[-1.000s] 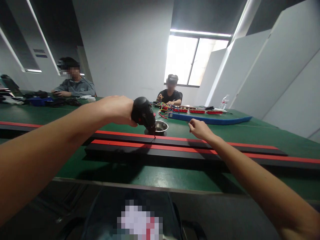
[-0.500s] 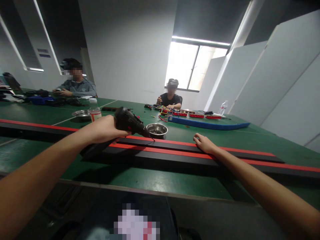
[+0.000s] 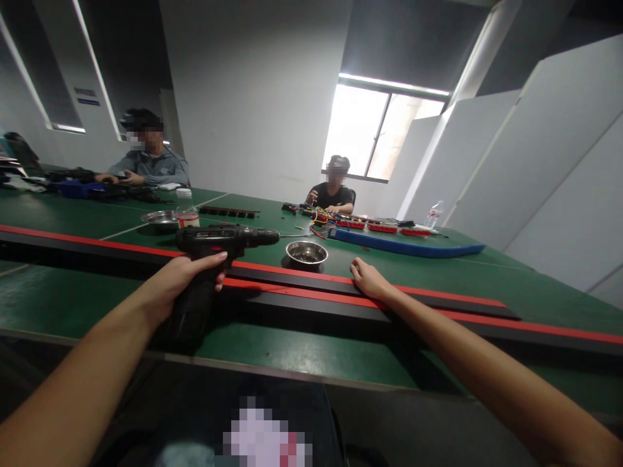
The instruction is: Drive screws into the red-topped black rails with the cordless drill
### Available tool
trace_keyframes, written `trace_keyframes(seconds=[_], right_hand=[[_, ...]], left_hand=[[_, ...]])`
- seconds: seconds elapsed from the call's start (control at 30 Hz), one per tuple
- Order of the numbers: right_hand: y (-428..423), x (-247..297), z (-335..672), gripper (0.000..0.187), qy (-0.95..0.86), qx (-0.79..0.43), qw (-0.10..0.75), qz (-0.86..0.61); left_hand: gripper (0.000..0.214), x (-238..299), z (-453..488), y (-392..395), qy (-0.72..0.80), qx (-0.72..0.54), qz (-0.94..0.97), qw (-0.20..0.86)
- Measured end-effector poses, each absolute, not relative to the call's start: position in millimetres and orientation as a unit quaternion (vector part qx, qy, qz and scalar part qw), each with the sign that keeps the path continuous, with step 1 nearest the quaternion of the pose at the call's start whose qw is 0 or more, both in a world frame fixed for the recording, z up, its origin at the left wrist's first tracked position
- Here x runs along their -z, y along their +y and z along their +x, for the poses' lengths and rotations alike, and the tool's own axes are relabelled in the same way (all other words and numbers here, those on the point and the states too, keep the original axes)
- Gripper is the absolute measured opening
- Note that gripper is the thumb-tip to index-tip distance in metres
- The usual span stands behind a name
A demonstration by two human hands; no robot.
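Black cordless drill (image 3: 219,240) clamped in left hand (image 3: 182,275), bit level, pointing toward right hand (image 3: 368,280).
Right hand laid open on red-and-black strip (image 3: 302,292), well apart from left; steel bowl (image 3: 306,253) just beyond, between both hands. Seemingly paused between fastenings; next move calls for tipping bit down onto strip.

Green table (image 3: 311,353), grey walls (image 3: 253,97), bright window (image 3: 384,133)

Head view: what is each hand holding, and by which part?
The left hand holds the black cordless power drill by its handle. The right hand holds nothing; it rests on the long black-and-red bar.
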State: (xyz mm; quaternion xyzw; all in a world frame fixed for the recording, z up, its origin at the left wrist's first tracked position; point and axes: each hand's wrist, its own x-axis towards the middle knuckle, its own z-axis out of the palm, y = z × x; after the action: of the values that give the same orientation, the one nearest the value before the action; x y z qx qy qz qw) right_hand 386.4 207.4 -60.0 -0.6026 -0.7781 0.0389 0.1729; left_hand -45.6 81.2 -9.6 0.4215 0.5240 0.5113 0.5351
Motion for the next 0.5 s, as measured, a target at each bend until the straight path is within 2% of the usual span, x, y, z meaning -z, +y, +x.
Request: trace_keyframes(seconds=[0.17,0.37,0.5], right_hand=[[206,61,326,0.030,-0.779,-0.045,0.171,-0.602],[210,43,290,0.032,-0.796,0.078,0.122,-0.588],[243,26,279,0.026,-0.779,0.078,0.107,-0.613]], left_hand=[[0.028,4,-10,104,0.468,-0.533,0.418,0.568],[0.016,21,18,132,0.384,-0.562,0.374,0.630],[0.014,30,20,134,0.383,-0.576,0.375,0.618]])
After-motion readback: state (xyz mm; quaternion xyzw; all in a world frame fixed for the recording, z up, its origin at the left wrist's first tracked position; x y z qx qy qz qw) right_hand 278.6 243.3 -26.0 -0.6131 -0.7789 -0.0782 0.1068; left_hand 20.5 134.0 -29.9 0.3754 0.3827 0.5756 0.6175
